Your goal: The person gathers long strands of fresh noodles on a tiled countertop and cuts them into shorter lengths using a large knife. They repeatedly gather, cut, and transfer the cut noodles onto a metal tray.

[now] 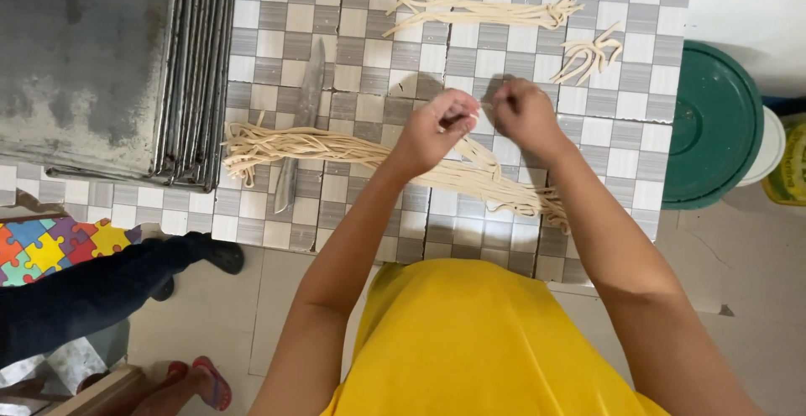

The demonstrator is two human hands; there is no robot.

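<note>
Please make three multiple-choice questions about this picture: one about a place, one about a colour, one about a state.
1. Where does the knife lie?
A. on the checked table
B. on the green lid
C. on the floor

2. What colour is the round lid?
A. red
B. green
C. white

3. How are the left hand and right hand?
A. flat on the table
B. raised, pinching a strand
C. holding the knife

Answers: 1 A, its blade crosses the noodles; 2 B, plainly green; 3 B, fingers pinched above the table.
</note>
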